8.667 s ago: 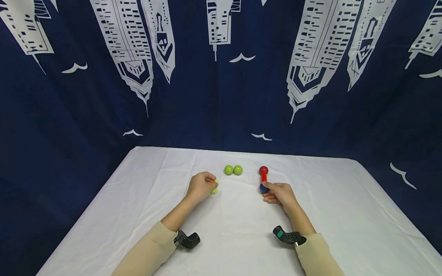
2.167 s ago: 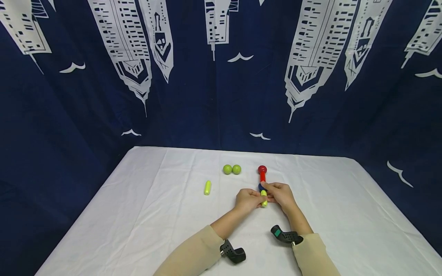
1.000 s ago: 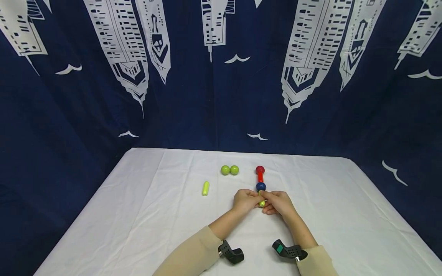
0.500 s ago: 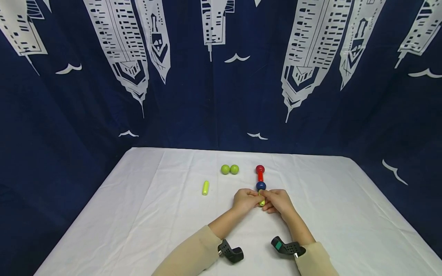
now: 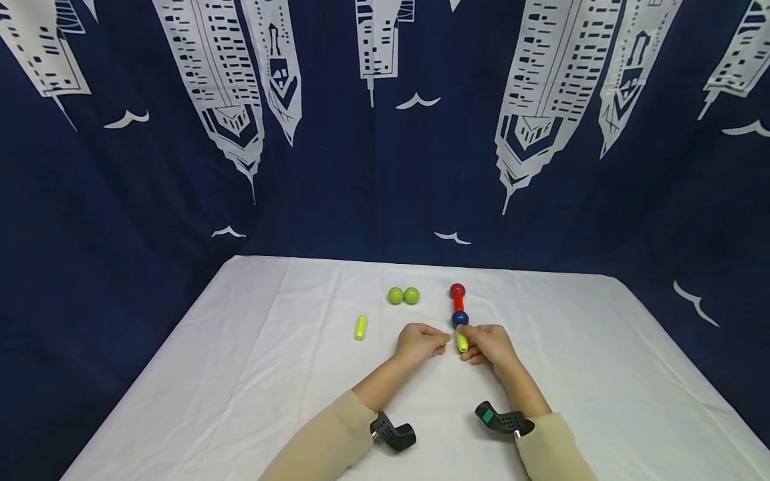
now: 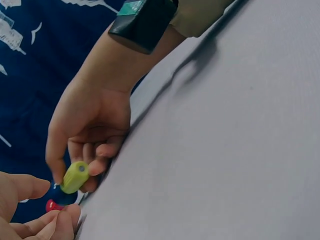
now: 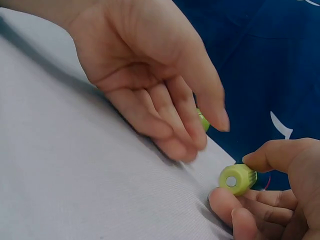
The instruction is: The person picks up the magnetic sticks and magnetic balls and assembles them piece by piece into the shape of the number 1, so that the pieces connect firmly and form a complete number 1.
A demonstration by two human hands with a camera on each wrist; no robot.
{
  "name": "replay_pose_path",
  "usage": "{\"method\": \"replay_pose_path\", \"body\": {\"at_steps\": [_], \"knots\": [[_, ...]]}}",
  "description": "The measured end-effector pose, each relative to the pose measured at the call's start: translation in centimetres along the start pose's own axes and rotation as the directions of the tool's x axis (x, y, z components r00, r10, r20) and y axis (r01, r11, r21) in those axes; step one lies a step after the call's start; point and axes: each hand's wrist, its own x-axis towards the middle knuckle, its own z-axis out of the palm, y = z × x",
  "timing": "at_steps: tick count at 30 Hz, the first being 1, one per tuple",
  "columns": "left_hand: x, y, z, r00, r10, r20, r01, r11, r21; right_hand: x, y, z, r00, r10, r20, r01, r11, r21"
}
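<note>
Between thumb and fingers my right hand [image 5: 490,344] pinches a yellow-green ribbed stick [image 5: 462,341], whose near end shows a round grey disc in the right wrist view. Its far end meets a blue ball [image 5: 460,318]. Beyond that, a red stick [image 5: 458,303] and a red ball [image 5: 458,290] continue the straight row. My left hand [image 5: 416,343] is just left of the yellow-green stick, holding nothing, its thumb apart from the loosely bent fingers in the right wrist view.
Another yellow-green stick [image 5: 361,327] lies by itself left of the hands. Farther back, a green ball [image 5: 395,295] sits beside a second green ball [image 5: 412,296]. A white cloth covers the table [image 5: 240,374]; a dark blue printed curtain [image 5: 337,200] hangs behind it.
Earlier my left hand brought one yellow-green stick from the left to the blue ball. Since half a second ago it has let go and drawn left; the right hand keeps its pinch, the row slightly farther away.
</note>
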Motion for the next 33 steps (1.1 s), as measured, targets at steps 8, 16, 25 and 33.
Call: {"method": "replay_pose_path", "body": {"at_steps": [8, 16, 25, 33], "knots": [[2.0, 2.2, -2.9, 0.998, 0.041, -0.057, -0.042, 0.999, -0.018, 0.3, 0.2, -0.3, 1.000, 0.021, -0.009, -0.021, 1.000, -0.014], [4.4, 5.2, -5.7, 0.989, 0.122, -0.088, -0.109, 0.984, 0.141, 0.5, 0.4, -0.4, 1.000, 0.027, -0.002, -0.027, 1.000, 0.011], [7.5, 5.6, -7.0, 0.976, 0.200, -0.086, -0.161, 0.927, 0.339, 0.4, 0.4, -0.2, 1.000, 0.019, 0.000, -0.019, 1.000, 0.006], [9.0, 4.8, -7.7, 0.966, 0.247, 0.077, -0.253, 0.841, 0.479, 0.3, 0.4, -0.1, 1.000, 0.014, 0.000, -0.014, 1.000, -0.001]]}}
